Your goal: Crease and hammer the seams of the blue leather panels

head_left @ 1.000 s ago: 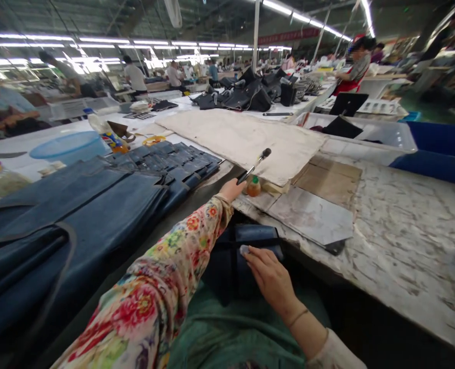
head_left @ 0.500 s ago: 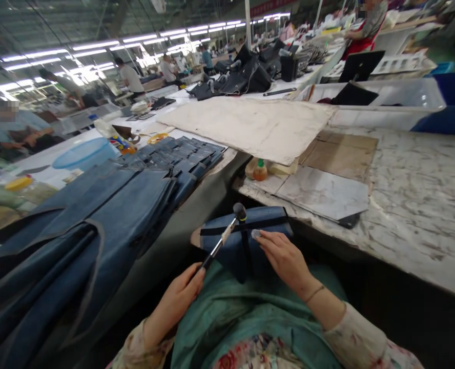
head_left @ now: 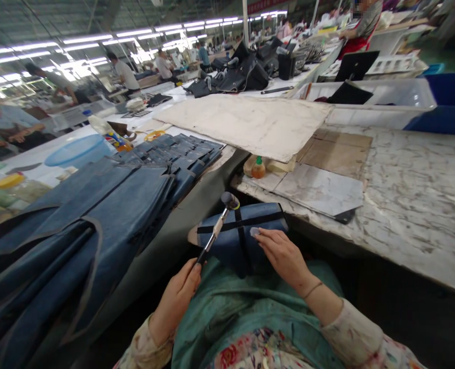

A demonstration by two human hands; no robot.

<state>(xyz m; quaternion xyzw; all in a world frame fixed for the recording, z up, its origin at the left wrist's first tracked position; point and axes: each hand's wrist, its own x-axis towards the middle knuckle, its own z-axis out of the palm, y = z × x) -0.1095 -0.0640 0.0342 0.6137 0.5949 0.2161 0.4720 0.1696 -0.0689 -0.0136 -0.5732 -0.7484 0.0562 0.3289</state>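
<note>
My left hand (head_left: 181, 291) is closed around the dark handle of a hammer (head_left: 216, 228), whose round black head is up over the far edge of a blue piece with black straps (head_left: 262, 218). That piece lies across my lap, on the green apron (head_left: 227, 307), and its straps form a cross. My right hand (head_left: 283, 256) is above the right half of the blue piece. Its thumb and fingers pinch a small, pale, translucent piece (head_left: 254, 232), too small to name. The palm side of this hand is hidden.
Stacked blue panels (head_left: 112, 205) cover the table at left. At right is a worn worktop (head_left: 415, 179) with grey board and a small orange bottle (head_left: 257, 168). A large cream sheet (head_left: 246, 120) bridges the tables. A white bin (head_left: 396, 95) stands behind; several people work farther off.
The hammer head has moved a little left and up from over the strap crossing. The right hand keeps its pinch near the same spot. The whole view has shifted slightly.
</note>
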